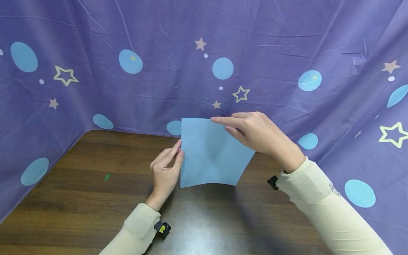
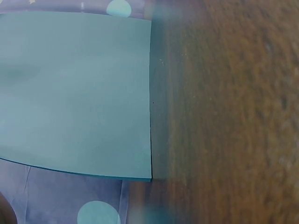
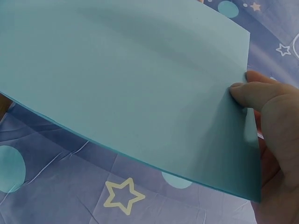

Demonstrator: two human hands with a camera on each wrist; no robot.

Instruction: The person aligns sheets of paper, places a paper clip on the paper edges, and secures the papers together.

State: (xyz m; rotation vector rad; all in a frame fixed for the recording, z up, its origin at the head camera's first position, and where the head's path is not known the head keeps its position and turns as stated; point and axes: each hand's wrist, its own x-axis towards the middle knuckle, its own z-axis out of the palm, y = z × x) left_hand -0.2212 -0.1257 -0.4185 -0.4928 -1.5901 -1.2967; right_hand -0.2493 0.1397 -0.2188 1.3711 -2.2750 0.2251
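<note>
Blue paper (image 1: 211,159) stands raised over the middle of the wooden table, its lower edge bowed; I cannot tell whether it is one sheet or several. At its left edge, my left hand (image 1: 164,173) pinches with thumb and fingertips. My right hand (image 1: 259,132) holds the top edge near the right corner. In the right wrist view, the right thumb (image 3: 250,94) lies on the front of the paper (image 3: 126,93), with fingers partly hidden behind. The left wrist view is mostly filled by the paper (image 2: 74,93), and only a blurred bit of finger shows.
A green paper clip (image 1: 107,177) lies on the wooden table (image 1: 73,212), left of my left hand. A purple curtain (image 1: 178,81) with stars and blue dots surrounds the table at the back and sides. Small black devices (image 1: 162,228) sit at my wrists.
</note>
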